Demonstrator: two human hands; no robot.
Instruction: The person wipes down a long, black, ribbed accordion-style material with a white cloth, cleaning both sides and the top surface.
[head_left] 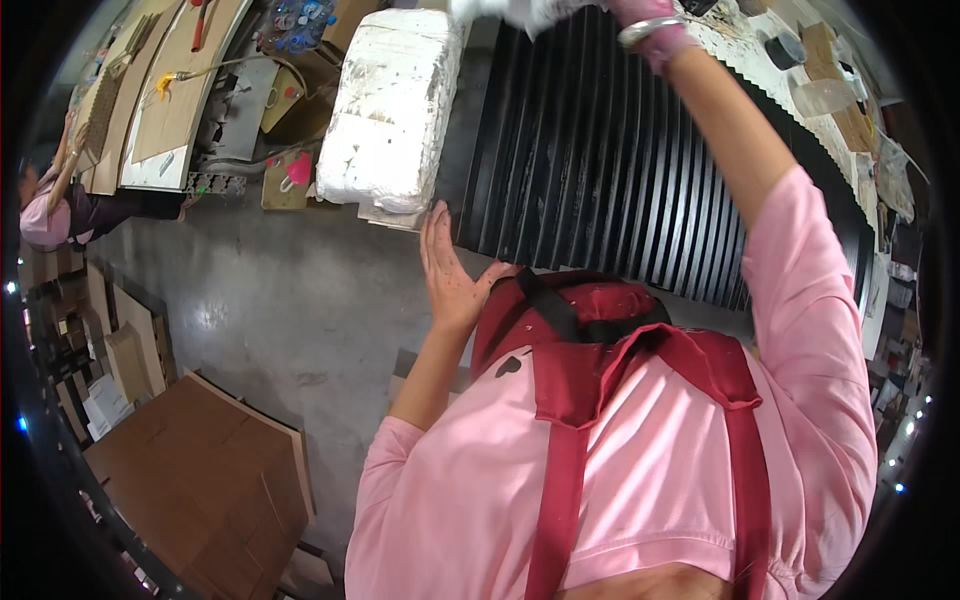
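Long black ribbed strips lie side by side in front of me. My left hand is open, thumb spread away from the straight fingers, at the near left end of the strips. Its fingertips reach close to a block wrapped in white, which is smudged with dark marks. At the top edge, my right hand in a pink glove reaches across the strips. A crumpled white cloth is in its grip, though the picture's edge cuts off part of the fingers.
A large brown cardboard box stands on the grey floor at lower left. Another person is at far left by a bench with cardboard sheets. A dark tape roll and a clear container sit at upper right.
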